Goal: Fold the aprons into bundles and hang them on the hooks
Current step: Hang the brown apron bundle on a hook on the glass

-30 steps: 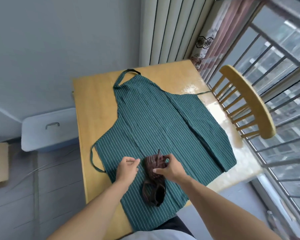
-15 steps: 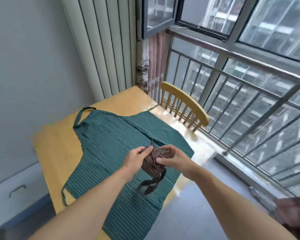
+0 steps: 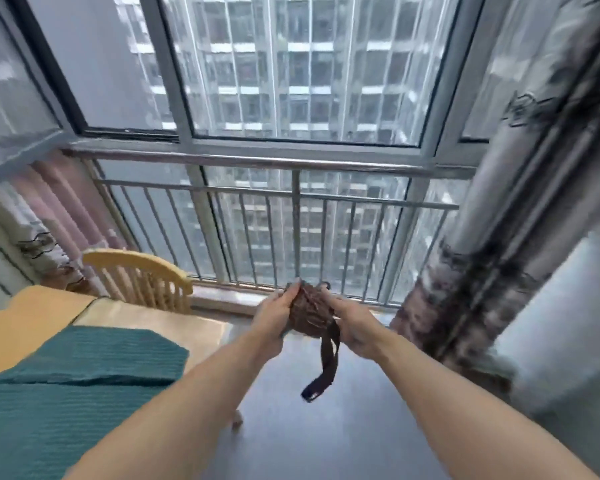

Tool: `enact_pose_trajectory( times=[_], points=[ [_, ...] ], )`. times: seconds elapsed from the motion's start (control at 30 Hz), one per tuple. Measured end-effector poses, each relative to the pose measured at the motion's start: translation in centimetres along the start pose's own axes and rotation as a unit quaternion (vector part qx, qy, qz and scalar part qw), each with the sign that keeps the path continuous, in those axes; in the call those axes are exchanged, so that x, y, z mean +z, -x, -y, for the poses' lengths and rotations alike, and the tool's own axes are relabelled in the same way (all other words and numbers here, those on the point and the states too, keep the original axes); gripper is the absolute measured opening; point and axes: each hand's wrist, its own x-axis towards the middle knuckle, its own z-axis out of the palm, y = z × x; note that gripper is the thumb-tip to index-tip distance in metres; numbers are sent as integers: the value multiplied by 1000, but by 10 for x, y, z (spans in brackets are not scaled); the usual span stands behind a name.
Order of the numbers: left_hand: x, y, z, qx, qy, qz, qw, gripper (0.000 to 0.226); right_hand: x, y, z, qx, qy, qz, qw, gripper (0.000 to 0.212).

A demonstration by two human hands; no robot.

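A brown striped apron bundle (image 3: 309, 315) is held in the air over the grey floor, in front of the window railing. My left hand (image 3: 274, 315) grips its left side and my right hand (image 3: 349, 322) grips its right side. A dark strap loop (image 3: 326, 365) hangs down from the bundle. A green striped apron (image 3: 73, 386) lies spread flat on the wooden table (image 3: 32, 317) at the lower left. No hooks are in view.
A wooden chair (image 3: 139, 275) stands between the table and the metal railing (image 3: 291, 230). A grey patterned curtain (image 3: 482, 271) hangs at the right, a pink one (image 3: 59, 202) at the left. Grey floor (image 3: 326, 427) lies below my hands.
Both hands lifted the brown bundle off the green apron and carried it right, away from the table. My view swung up and right toward the window.
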Motion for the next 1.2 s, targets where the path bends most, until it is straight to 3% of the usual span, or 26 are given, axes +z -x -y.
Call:
enact_pose_trajectory(
  times=[0.07,0.17,0.3,0.43,0.53,0.6,0.73,0.8,0.9,1.0,1.07,1.13,1.2],
  points=[
    [69,-10,-3,8,-31,25,999,37,-69,26,14,11,25,-35,999,58],
    [147,-28,-13,23,-56,53,997,47,-165,68,31,45,62,-59,995,55],
    [235,-50,-28,30,-76,90,993,49,-268,124,58,23,170,-187,967,6],
    [323,-75,-35,20,-70,135,988,45,-366,163,78,11,197,-380,903,31],
    [396,-86,-35,-1,-51,173,984,38,-432,212,99,-21,144,-520,842,27],
    [438,-93,-29,-11,-45,185,982,38,-454,247,124,-47,99,-568,816,29],
    [520,-103,-10,-42,-36,230,972,44,-488,307,180,-125,-83,-568,809,30],
    [549,-105,-2,-54,-39,244,968,45,-493,325,205,-123,-121,-525,833,31],
    [603,-101,1,-56,-55,270,960,39,-493,357,244,-59,-101,-434,893,23],
    [651,-96,0,-89,-68,305,946,36,-490,384,278,4,-13,-393,919,22],
    [680,-88,5,-116,-71,328,935,33,-488,402,299,79,73,-420,901,22],
    [703,-78,10,-123,-86,356,922,31,-493,417,315,170,193,-488,834,22],
    [723,-64,12,-131,-94,371,915,31,-499,434,332,184,258,-539,781,19]
  ],
)
